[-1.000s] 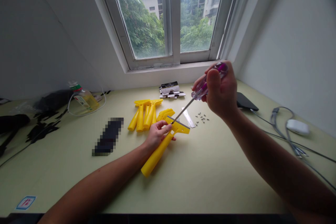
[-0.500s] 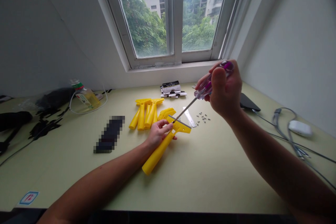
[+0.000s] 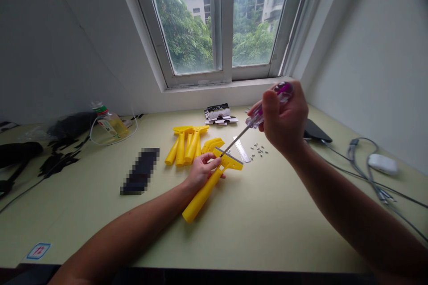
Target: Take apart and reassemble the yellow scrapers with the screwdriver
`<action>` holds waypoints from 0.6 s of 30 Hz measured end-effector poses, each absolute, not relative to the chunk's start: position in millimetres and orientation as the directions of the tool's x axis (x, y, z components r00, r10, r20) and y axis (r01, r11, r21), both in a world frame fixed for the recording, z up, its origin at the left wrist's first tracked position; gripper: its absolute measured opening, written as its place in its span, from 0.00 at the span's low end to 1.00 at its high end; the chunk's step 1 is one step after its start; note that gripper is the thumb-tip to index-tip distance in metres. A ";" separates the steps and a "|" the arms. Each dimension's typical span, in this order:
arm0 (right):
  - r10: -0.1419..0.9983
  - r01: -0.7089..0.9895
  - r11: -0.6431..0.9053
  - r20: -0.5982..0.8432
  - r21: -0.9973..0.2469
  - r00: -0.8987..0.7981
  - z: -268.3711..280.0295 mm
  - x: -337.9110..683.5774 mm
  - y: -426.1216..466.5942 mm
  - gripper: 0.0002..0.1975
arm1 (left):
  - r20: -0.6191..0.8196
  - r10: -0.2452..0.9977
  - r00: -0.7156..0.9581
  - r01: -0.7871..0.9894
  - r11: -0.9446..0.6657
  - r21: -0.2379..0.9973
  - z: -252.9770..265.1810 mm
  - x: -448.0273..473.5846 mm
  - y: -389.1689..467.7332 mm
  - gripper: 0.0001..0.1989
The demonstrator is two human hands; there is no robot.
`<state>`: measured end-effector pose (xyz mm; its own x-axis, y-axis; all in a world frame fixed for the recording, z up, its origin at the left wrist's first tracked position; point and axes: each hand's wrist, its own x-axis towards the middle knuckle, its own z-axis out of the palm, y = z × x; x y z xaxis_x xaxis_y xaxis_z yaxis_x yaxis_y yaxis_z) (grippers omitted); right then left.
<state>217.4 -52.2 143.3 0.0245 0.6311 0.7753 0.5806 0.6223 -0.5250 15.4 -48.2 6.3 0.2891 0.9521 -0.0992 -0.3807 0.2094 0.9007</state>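
My left hand is closed on the head of a yellow scraper, whose handle slants down to the left above the table. A grey blade strip runs along the scraper's head. My right hand grips the clear and purple handle of a screwdriver. The screwdriver's tip meets the scraper head beside my left thumb; a screw there is too small to make out. Just behind lie yellow head pieces, thin metal blades and several loose screws.
More yellow scraper handles lie beyond my left hand. Small black and white boxes are stacked near the window. A blurred dark object and a bottle are at left. Cables, a white case and a dark flat device are at right.
My right hand has turned a little on the screwdriver, its top dipping slightly down and left. The scraper and my left hand stay almost in place.
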 end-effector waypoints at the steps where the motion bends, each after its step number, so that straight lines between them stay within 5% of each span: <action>1: 0.624 0.596 0.601 0.779 -0.533 0.068 142.7 216.5 -52.8 0.27 | -0.100 0.953 0.286 -0.379 0.208 0.902 5.8 15.4 -48.0 0.22; 4: 0.634 0.601 0.585 0.769 -0.544 0.080 145.6 215.9 -57.9 0.25 | -0.103 0.957 0.272 -0.369 0.203 0.907 5.0 15.2 -47.6 0.23; 13: 0.654 0.416 0.755 0.547 -0.506 -0.522 188.4 249.8 -99.0 0.20 | -0.095 0.961 0.258 -0.343 0.183 0.921 4.9 16.0 -49.4 0.22; 18: 0.625 0.778 0.596 0.723 -0.197 -0.296 192.5 246.7 -108.9 0.15 | -0.084 0.963 0.257 -0.295 0.161 0.942 1.6 18.9 -53.7 0.22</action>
<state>246.7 -108.9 192.5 -0.2955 0.6248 0.7227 0.7782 0.5963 -0.1972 18.9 -53.7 1.6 0.2571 0.9628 -0.0836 -0.2948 0.1605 0.9420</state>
